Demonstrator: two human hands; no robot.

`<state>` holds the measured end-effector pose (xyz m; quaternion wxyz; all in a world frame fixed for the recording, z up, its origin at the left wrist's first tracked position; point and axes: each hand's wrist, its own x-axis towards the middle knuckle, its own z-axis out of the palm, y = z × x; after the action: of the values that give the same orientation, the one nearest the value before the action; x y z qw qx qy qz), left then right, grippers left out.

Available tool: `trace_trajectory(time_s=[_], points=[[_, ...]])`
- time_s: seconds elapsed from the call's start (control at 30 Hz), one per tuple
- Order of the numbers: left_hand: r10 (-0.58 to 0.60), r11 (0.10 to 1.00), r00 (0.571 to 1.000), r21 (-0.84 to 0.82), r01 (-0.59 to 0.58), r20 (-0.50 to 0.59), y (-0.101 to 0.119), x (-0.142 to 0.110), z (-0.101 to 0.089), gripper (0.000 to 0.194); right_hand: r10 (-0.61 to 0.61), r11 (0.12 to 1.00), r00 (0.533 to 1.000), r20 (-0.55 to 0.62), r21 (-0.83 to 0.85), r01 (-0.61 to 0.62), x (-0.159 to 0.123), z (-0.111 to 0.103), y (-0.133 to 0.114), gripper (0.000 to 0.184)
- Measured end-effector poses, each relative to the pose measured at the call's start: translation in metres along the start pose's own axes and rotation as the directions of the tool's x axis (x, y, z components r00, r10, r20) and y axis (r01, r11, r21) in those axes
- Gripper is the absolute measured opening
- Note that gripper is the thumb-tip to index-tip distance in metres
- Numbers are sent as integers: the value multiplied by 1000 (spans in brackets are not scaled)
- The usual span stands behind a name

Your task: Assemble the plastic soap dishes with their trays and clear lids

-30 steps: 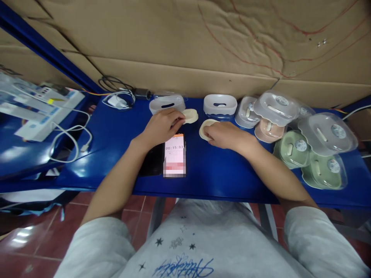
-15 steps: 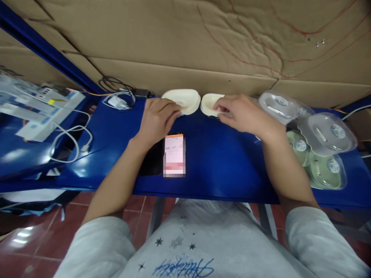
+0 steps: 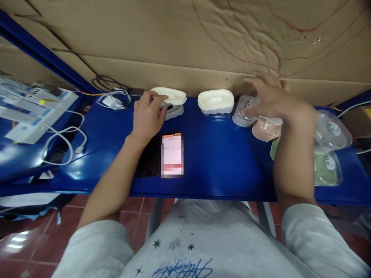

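At the back of the blue table, my left hand [image 3: 149, 117] bends its fingers over the left end of a cream oval tray [image 3: 175, 95]. Its index finger touches the tray top, with the thumb lower down. Beneath this tray sits a pale wavy-edged base with a dark gap between them. A second cream oval tray [image 3: 216, 96] rests on a white wavy rim and a clear bottom, untouched. My right hand [image 3: 275, 96], blurred, reaches with spread fingers over clear-lidded containers. Nearest its thumb is a grey one [image 3: 245, 114]; a pink one [image 3: 265, 129] lies below.
Green containers with clear lids [image 3: 329, 166] stand at the right, partly behind my right forearm. A lit phone [image 3: 172, 156] lies beside a dark one [image 3: 148, 162] near the front edge. White cables and a charger [image 3: 113, 101] occupy the left. Cardboard [image 3: 162, 69] lines the back.
My right hand has left the right-hand cream tray and moved right over the lidded containers. The left cream tray now lies flatter on its base, my left hand still at it.
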<state>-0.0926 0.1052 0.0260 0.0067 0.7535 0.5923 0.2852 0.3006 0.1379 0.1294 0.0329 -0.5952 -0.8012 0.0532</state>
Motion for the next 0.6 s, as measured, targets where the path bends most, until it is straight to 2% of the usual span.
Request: trace_trajectory(time_s=[0.07, 0.13, 0.2, 0.3, 0.37, 0.4, 0.47, 0.53, 0.6], points=[[-8, 999, 1000, -33, 8, -2, 3, -1, 1, 35, 168, 985, 983, 75, -42, -165, -2, -6, 22, 116], [-14, 997, 1000, -70, 14, 4, 7, -2, 2, 36, 306, 952, 942, 141, -68, -299, -1, -7, 39, 122], [6, 995, 1000, -100, -5, 10, 13, -3, 1, 35, 351, 936, 920, 175, -34, -351, -1, -8, 49, 115], [83, 985, 996, -153, -84, -13, 28, -9, -2, 30, 322, 943, 933, 163, 33, -331, -5, -13, 53, 98], [134, 955, 991, -268, -128, 5, 42, -15, -5, 32, 233, 967, 965, 118, 81, -243, -13, -17, 46, 96], [147, 922, 989, -365, -125, 34, 50, -19, -6, 37, 144, 980, 986, 88, 128, -154, -17, -19, 39, 96], [157, 790, 979, -611, -44, 132, 66, -28, -6, 65, -90, 963, 996, 6, 257, 86, -24, -20, 18, 95], [186, 582, 945, -805, 113, 267, 82, -38, -3, 106, -304, 871, 950, -70, 384, 307, -28, -16, -12, 93], [216, 405, 909, -880, 249, 357, 94, -46, 3, 127, -457, 761, 882, -114, 464, 454, -27, -7, -47, 93]])
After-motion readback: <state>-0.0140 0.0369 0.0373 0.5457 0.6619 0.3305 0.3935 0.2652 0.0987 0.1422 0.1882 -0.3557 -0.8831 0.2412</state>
